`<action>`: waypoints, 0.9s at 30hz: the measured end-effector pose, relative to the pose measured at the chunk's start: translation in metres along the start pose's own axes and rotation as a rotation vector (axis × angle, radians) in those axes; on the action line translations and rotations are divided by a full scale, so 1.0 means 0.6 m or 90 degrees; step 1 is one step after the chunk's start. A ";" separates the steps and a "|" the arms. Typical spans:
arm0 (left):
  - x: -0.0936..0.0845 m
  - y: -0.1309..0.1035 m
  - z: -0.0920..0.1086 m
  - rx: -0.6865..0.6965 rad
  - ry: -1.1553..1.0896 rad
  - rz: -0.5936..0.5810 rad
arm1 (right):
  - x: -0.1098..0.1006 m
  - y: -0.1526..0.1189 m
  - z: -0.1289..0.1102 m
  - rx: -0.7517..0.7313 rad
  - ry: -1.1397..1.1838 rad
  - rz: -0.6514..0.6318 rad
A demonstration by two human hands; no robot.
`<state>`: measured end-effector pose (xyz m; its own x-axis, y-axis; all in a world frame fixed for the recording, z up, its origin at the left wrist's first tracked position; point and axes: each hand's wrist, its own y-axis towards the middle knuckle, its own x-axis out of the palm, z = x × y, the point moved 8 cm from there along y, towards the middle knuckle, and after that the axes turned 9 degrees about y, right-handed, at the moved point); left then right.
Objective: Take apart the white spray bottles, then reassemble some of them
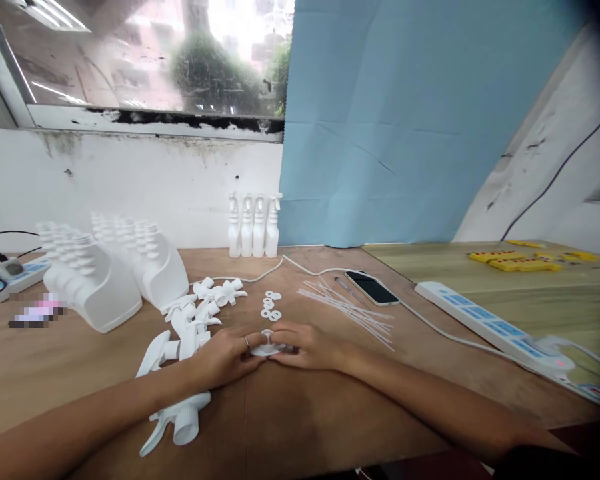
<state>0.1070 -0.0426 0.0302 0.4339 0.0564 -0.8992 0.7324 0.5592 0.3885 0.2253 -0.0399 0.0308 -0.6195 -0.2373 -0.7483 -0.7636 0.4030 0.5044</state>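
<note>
Small white ring washers (267, 348) lie in a little pile on the wooden table, between my two hands. My left hand (230, 353), with a ring on one finger, curls around the pile's left side. From the right, my right hand (305, 345) closes its fingertips on the same washers. Just beyond are several loose washers (267, 305) on the table. White trigger spray heads (186, 420) are strewn beside and behind my left forearm. The undersides of both hands and some of the washers are hidden.
Ribbed-neck white bottles (115, 287) lie in rows at left. Several assembled spray bottles (253, 230) stand by the wall. Thin white tubes (350, 310), a phone (371, 287) and a power strip (495, 327) with its cable lie at right. Yellow pieces (520, 260) sit farther off.
</note>
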 end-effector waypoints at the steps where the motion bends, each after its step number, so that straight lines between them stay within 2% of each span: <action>1: 0.001 0.000 0.000 0.001 -0.001 0.001 | 0.000 0.000 -0.001 -0.008 -0.005 -0.004; 5: 0.007 -0.001 -0.003 -0.006 0.001 -0.011 | -0.001 0.004 -0.002 -0.001 0.001 -0.014; 7: 0.012 -0.001 -0.008 -0.036 -0.009 -0.027 | -0.006 0.006 -0.007 -0.004 0.008 -0.025; 11: 0.018 -0.001 -0.026 -0.135 -0.060 -0.044 | -0.046 0.006 -0.010 -0.011 -0.004 0.021; 14: 0.019 0.000 -0.027 -0.141 -0.060 -0.053 | -0.088 -0.004 0.007 -0.024 -0.134 0.077; 18: 0.014 0.002 -0.023 -0.116 -0.062 -0.043 | -0.131 -0.019 0.042 -0.042 -0.321 0.087; 22: 0.011 0.005 -0.022 -0.114 -0.067 -0.048 | -0.181 -0.027 0.080 0.067 -0.378 0.096; 27: 0.011 0.004 -0.022 -0.127 -0.073 -0.050 | -0.209 -0.052 0.144 0.307 -0.337 0.014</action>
<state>0.1049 -0.0300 0.0227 0.4447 -0.0816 -0.8919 0.6527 0.7115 0.2604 0.3423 0.0537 0.0715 -0.3696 0.1865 -0.9103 -0.5107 0.7777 0.3667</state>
